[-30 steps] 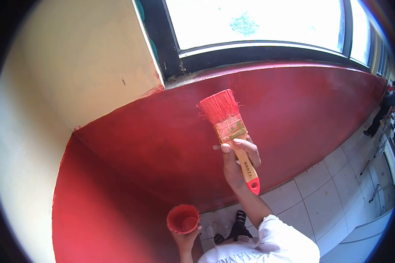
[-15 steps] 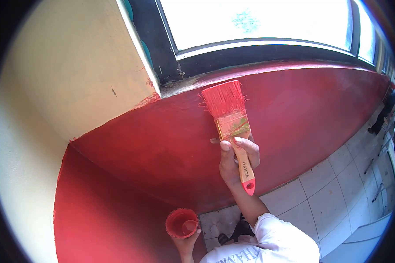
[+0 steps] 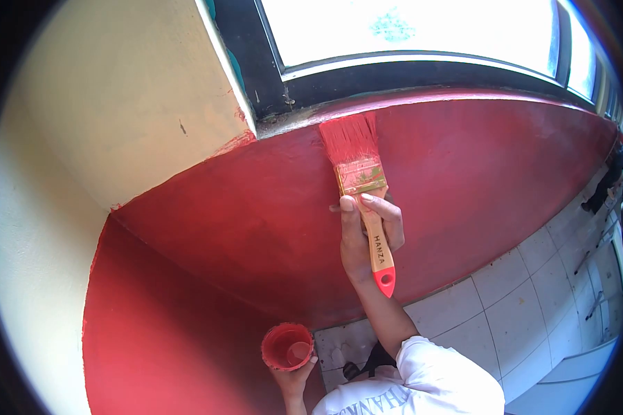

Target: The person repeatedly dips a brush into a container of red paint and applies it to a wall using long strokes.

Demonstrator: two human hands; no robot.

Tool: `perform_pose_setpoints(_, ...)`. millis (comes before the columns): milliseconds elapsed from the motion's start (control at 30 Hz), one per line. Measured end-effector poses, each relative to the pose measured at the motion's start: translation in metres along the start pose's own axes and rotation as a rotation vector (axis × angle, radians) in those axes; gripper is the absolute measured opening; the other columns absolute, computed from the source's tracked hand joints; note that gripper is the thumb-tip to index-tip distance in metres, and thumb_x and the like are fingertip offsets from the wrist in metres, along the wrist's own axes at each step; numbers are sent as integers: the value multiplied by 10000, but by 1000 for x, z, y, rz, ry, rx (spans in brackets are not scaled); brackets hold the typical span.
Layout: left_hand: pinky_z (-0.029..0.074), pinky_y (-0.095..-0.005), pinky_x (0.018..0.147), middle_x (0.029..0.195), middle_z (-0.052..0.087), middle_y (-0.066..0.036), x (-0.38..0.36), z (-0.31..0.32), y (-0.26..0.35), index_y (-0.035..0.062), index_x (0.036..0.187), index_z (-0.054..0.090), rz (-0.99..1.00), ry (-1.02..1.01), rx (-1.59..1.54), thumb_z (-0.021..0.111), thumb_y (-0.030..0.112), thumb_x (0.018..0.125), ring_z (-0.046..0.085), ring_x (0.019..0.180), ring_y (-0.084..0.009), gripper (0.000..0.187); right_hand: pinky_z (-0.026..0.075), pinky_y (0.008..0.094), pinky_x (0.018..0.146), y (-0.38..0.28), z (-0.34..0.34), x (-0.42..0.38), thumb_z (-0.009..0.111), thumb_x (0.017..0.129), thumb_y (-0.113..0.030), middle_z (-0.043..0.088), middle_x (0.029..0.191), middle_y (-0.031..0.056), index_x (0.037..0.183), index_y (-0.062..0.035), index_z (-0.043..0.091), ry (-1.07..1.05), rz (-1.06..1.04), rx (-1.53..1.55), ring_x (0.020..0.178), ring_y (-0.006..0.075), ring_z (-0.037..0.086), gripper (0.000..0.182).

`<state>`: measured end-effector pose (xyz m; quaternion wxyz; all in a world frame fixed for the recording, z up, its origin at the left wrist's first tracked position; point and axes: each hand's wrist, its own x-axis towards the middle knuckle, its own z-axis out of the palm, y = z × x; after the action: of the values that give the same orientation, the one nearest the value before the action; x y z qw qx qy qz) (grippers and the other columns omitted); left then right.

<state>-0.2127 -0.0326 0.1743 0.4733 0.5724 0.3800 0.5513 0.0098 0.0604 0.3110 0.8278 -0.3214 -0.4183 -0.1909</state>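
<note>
My right hand (image 3: pixel 370 232) grips a wide paintbrush (image 3: pixel 375 242) by its wooden handle, thumb and fingers just below the metal band. Red paint coats the bristles, which point up and lie against the red wall (image 3: pixel 256 228) close under the window ledge (image 3: pixel 408 98). Whether the tips press on the wall or only hover over it is hard to make out. Low in view, my left hand (image 3: pixel 296 379) is closed around a small paint cup (image 3: pixel 287 346), red inside and out, with some paint at its bottom.
A dark-framed window (image 3: pixel 422 34) stands above the ledge. Left of it is a cream wall (image 3: pixel 138 104) with red smears along its lower corner. White floor tiles (image 3: pixel 526 304) lie below to the right, with dark objects (image 3: pixel 602 187) near the far right edge.
The brush has moved up and slightly left, its bristles now nearer the ledge and narrower in spread. The cup has risen slightly in view, still in my left hand.
</note>
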Motion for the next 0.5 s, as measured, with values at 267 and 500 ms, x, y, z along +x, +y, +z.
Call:
perform_pose_setpoints(267, 439, -364, 927, 1123, 572, -102, -10, -8, 0, 14, 1224, 448, -52, -14, 17, 868, 209, 557, 563, 1050, -213, 812, 564, 272, 601, -2, 1, -7, 627, 834, 22, 576, 836, 116, 971, -33, 488, 67, 69, -54, 682, 160, 613, 203)
perform_pose_setpoints(500, 428, -368, 940, 1133, 570, -105, -17, -16, -7, 8, 1222, 454, -35, -8, 11, 863, 217, 568, 556, 1062, -221, 799, 572, 278, 601, 5, -8, -28, 622, 836, 24, 573, 870, 126, 975, -38, 490, 54, 112, -55, 704, 153, 604, 202)
